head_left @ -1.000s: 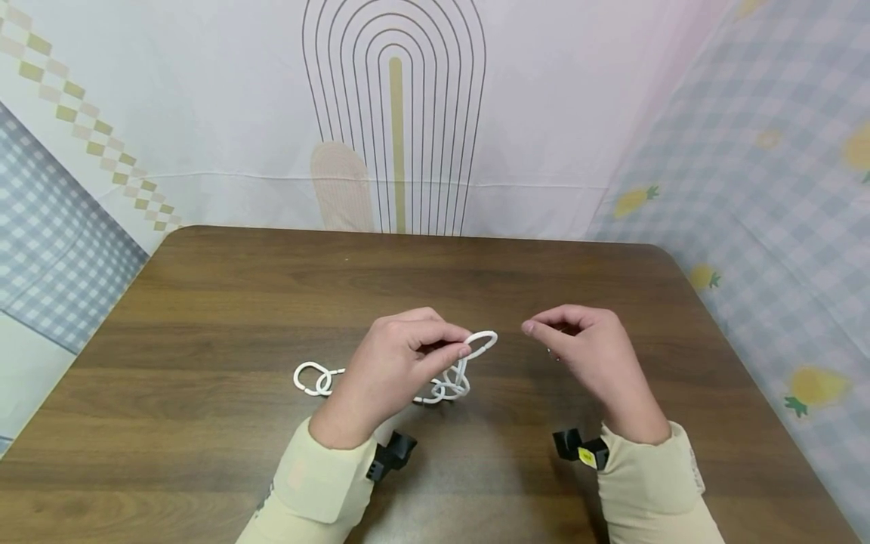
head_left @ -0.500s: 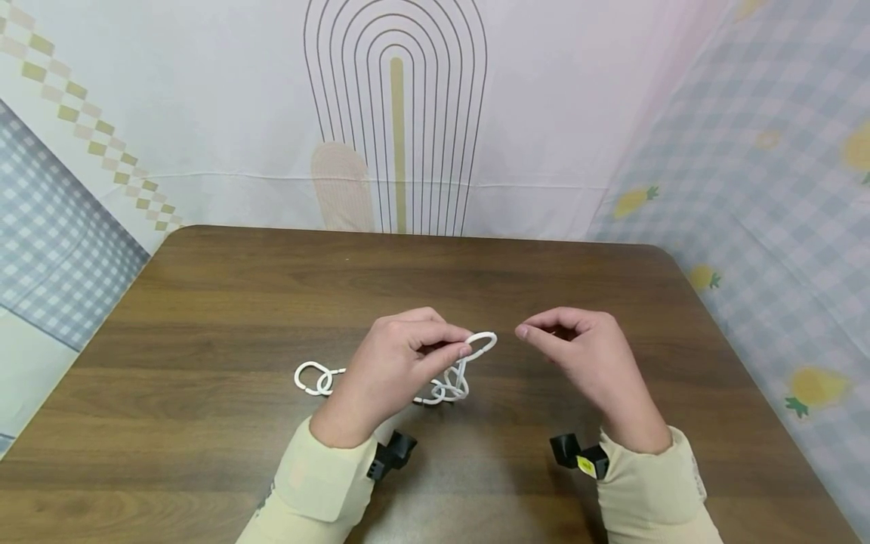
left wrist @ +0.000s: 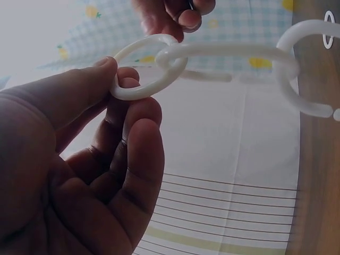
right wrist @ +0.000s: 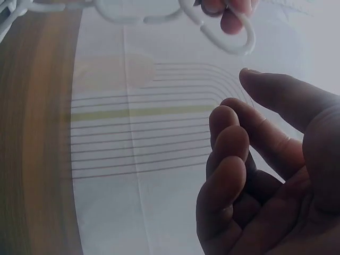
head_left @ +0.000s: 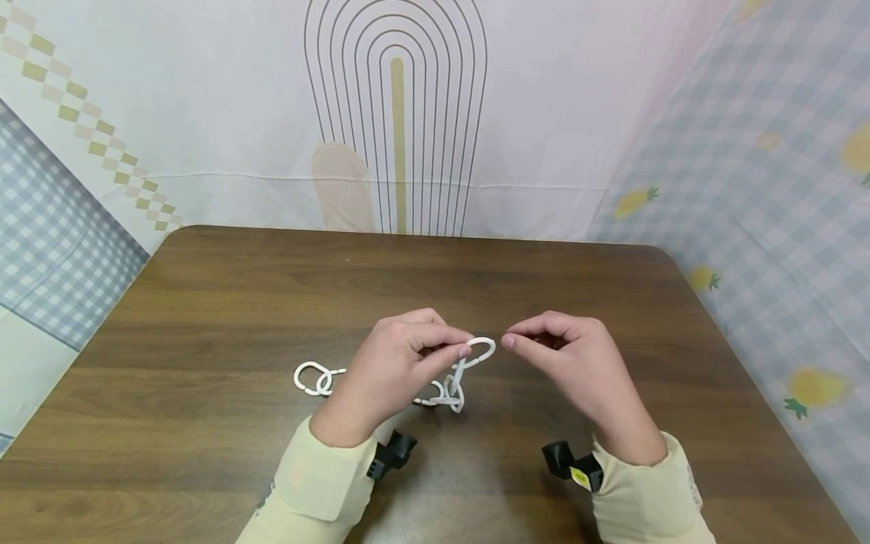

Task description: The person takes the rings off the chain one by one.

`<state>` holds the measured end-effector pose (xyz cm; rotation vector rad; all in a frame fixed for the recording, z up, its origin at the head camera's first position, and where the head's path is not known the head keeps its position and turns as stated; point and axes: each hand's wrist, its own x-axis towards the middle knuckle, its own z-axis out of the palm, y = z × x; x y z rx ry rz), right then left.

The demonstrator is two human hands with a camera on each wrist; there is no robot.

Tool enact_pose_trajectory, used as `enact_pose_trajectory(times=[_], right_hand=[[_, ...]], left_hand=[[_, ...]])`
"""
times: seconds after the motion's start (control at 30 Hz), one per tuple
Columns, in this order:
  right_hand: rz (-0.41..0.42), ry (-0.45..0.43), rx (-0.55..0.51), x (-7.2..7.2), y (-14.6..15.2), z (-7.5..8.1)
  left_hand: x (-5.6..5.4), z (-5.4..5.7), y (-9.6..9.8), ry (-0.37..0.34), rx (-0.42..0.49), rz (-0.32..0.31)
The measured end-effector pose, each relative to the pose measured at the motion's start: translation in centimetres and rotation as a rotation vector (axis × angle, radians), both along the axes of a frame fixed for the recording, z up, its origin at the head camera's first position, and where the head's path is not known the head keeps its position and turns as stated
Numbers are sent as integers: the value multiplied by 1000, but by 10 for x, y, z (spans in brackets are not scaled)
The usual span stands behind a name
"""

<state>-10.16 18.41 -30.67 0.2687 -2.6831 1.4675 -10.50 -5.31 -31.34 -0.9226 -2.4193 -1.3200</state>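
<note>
A chain of white plastic C-shaped links (head_left: pixel 443 397) hangs from my left hand (head_left: pixel 394 359) down to the table. Its end link (left wrist: pixel 139 93) is pinched between that hand's thumb and forefinger, and a narrow break shows in some links. More links lie to the left of the wrist; the stretch between is hidden behind the hand. My right hand (head_left: pixel 581 363) hovers just right of the end link, apart from it. The right wrist view shows that hand's thumb (right wrist: pixel 271 87) parted from loosely bent fingers, with nothing between them.
The brown wooden table (head_left: pixel 238 302) has rounded far corners. Printed cloth (head_left: pixel 544 113) hangs behind it, and checked cloth (head_left: pixel 768 227) hangs along the right side. A black wrist camera (head_left: pixel 390 453) sits on the left wrist, another camera (head_left: pixel 571 465) on the right.
My right hand has moved left and slightly down, closer to the end link. That link has tilted a little and the hanging links have swung. My left hand stays in place.
</note>
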Motion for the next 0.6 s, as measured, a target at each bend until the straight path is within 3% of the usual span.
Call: enact_pose_trajectory(times=[0.33,0.6], right_hand=[[67,43,-19,6,-11,2],[106,128,18,9,-18,1]], left_hand=[[1,0,0,-4,-16,-14],[1,2,1,-4,-30,-35]])
